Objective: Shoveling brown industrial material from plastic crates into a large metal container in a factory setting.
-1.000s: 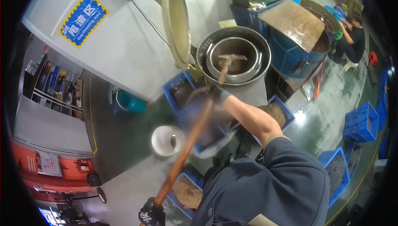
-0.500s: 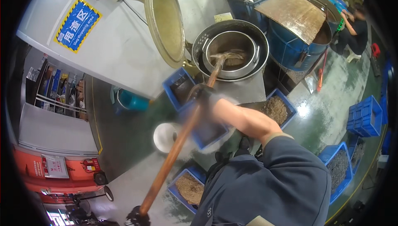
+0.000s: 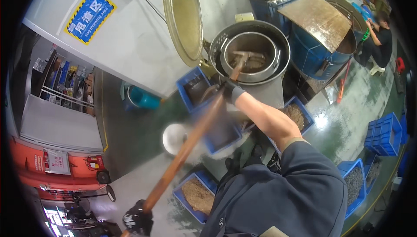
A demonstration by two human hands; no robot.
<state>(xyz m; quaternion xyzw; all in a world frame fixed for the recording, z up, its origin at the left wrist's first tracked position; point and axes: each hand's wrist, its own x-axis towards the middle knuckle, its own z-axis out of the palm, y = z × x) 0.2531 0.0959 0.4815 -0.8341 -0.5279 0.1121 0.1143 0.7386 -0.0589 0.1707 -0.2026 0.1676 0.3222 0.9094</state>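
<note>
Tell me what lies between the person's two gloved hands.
A brown wooden handle runs from the left hand to the right hand, crossing in front of a white bucket in the head view.

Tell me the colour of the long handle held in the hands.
The long handle is reddish brown, best seen in the head view.

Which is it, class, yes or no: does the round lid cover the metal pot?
No, the round lid stands raised to the left of the metal pot, whose inside shows.
</note>
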